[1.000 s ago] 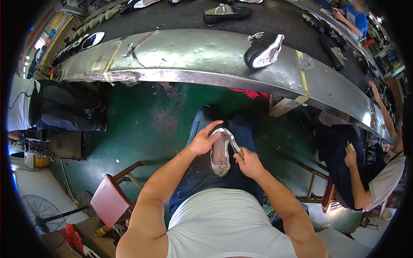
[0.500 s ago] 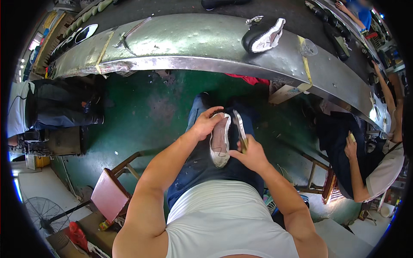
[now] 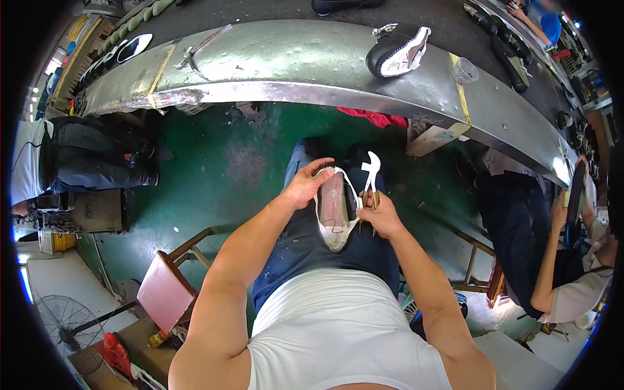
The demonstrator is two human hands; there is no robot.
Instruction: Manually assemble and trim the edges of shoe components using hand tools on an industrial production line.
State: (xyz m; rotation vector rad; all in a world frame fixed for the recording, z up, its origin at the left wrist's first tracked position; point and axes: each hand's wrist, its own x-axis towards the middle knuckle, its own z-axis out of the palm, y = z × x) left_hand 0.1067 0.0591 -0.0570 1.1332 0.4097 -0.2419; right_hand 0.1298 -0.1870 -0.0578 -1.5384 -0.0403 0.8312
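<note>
A shoe upper (image 3: 333,201) with a white edge and a pinkish-brown bottom lies sole-up over my lap, its narrow end toward me. My left hand (image 3: 304,186) grips its far left edge, the thumb over the rim and the fingers around the side. In my right hand (image 3: 382,214) are lasting pincers (image 3: 371,170), their metal head pointing up and away and their handles between my fingers. That hand is at the upper's right edge, where the white rim is drawn outward near the thumb. Whether the fingers pinch the rim is too small to tell.
A metal-edged bench (image 3: 273,58) crosses ahead, bearing a black-and-white shoe (image 3: 400,53), another pair of pincers (image 3: 190,60) and a clear cup (image 3: 465,70). A wooden chair (image 3: 168,289) stands left. A co-worker (image 3: 572,260) sits at right; another person (image 3: 71,156) is at left.
The lasting pincers have swung so their head points up and right, away from the upper. The upper's right rim is now pulled outward. The co-worker at right has raised a dark shoe part.
</note>
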